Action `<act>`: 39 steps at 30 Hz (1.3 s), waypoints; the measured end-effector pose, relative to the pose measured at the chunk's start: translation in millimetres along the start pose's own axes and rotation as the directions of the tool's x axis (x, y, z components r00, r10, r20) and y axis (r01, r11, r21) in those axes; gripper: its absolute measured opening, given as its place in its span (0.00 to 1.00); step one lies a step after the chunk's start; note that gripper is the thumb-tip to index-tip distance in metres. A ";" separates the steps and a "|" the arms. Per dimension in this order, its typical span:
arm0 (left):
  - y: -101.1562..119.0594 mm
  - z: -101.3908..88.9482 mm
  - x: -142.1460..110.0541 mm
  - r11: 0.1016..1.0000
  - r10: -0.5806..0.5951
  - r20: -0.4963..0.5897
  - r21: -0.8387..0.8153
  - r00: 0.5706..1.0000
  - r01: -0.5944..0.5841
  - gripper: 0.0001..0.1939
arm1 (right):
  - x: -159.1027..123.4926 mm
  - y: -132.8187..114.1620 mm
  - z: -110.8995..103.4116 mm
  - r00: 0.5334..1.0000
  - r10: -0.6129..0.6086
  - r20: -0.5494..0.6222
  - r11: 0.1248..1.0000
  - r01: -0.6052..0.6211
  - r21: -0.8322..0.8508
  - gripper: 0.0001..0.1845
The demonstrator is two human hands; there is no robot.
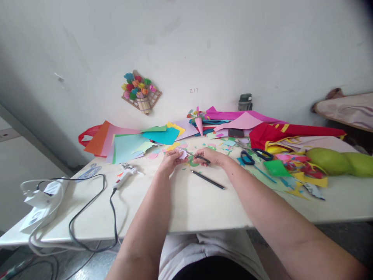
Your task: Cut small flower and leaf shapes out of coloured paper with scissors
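Tabletop [186,212]: one, pale; bare along the near edge.
Coloured sheets [163,135]: several, overlapping, along the wall side.
Glue gun [124,179]: one, white, corded, lying left of the left forearm, clear of the cutting space.
Right hand [214,156]: fingers closed around the handles of the scissors.
Left hand [169,161]: fingers pinching the lilac paper piece.
Scissors [205,160]: one pair, dark-handled, blades pointing leftward at the piece; whether they grip its edge cannot be told. Best worked in short snips, turning the paper rather than the wrist.
Pen [207,179]: one, black, lying nearer the body than the hands; best left out of the elbows' way.
Lilac paper piece [183,154]: one, small, between the hands, above scraps [192,160]. Advisable: fingertips behind the cut line, paper held taut.
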State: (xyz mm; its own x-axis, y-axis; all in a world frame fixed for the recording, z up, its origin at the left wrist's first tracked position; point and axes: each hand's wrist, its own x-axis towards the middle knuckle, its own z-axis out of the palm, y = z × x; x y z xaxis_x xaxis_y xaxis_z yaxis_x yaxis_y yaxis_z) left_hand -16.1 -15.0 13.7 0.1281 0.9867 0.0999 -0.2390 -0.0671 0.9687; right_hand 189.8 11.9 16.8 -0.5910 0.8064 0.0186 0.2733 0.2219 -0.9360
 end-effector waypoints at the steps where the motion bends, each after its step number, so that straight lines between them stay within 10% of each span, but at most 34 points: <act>1: 0.0 -0.1 -0.1 1.000 0.004 0.002 0.001 1.000 -0.004 0.12 | 0.1 -0.2 -0.1 1.000 0.009 0.004 1.000 -0.009 0.009 0.04; 39: -4.8 -2.1 3.3 0.998 -0.026 -0.042 -0.051 0.999 0.023 0.15 | -0.4 -1.1 3.1 1.000 0.019 -0.020 0.997 -0.017 0.069 0.02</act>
State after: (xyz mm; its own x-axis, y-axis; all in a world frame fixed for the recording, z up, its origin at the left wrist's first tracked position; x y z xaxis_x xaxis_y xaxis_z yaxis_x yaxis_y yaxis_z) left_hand -16.6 -11.1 8.9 0.0938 0.9934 0.0656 -0.2851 -0.0363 0.9578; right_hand 187.4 9.7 16.7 -0.5707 0.8211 0.0080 0.2305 0.1696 -0.9582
